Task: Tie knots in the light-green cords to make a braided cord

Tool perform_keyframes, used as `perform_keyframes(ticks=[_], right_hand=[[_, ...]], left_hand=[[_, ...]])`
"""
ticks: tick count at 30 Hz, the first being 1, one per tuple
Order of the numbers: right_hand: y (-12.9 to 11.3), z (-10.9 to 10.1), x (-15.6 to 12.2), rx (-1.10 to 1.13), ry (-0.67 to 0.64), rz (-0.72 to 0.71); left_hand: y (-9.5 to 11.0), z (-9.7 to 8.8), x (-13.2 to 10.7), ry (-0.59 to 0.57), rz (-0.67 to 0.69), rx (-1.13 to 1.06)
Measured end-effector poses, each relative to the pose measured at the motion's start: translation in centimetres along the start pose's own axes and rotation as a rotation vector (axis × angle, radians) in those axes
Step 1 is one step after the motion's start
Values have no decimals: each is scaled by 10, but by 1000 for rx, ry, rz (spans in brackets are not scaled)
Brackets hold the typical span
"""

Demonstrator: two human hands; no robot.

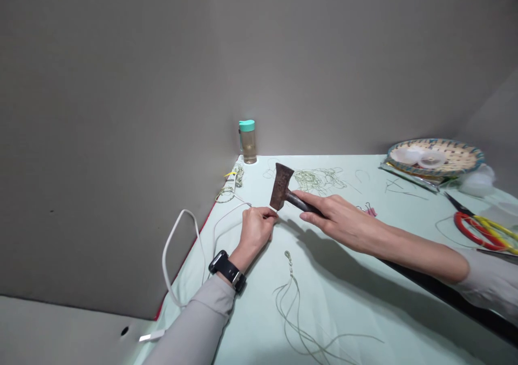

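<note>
My right hand (pixel 338 219) is wrapped round the dark handle of a small hatchet (pixel 281 186) with a rusty head. Its flared edge points up, and its blunt end sits just above the fingertips of my left hand (pixel 258 226). Those fingers are pinched together near the tabletop; a tiny pale bit shows at their tips, too small to name. Whether the hatchet touches it I cannot tell. Nearer to me lies a knotted green cord (pixel 290 268), looped at one end, with long loose strands. Behind the hatchet spreads a tangle of thin green cord (pixel 319 179).
A water bottle (pixel 249 143) stands in the back corner. At right are a woven basket (pixel 465 160), red-and-yellow-handled scissors (pixel 479 230) and a pink binder clip (pixel 370 210). A white cable (pixel 165 262) runs along the left edge of the cloth-covered table (pixel 251 311), beside a grey wall.
</note>
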State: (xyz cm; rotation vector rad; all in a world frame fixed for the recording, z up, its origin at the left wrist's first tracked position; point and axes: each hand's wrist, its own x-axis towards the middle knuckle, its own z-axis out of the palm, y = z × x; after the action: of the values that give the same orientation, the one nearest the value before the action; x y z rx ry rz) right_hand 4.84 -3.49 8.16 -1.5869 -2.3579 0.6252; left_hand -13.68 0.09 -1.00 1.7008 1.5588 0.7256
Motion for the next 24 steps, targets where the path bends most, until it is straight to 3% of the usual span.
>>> perform_keyframes(ticks=[4, 14, 24], right_hand=[[-4, -2, -2, 10, 24, 1], [9, 11, -3, 35, -4, -5], [19, 16, 0, 41, 55, -24]], left_hand=[[0, 0, 1, 1, 2, -4], [-2, 1, 0, -11, 4, -9], [0, 0, -5, -33, 14, -7]])
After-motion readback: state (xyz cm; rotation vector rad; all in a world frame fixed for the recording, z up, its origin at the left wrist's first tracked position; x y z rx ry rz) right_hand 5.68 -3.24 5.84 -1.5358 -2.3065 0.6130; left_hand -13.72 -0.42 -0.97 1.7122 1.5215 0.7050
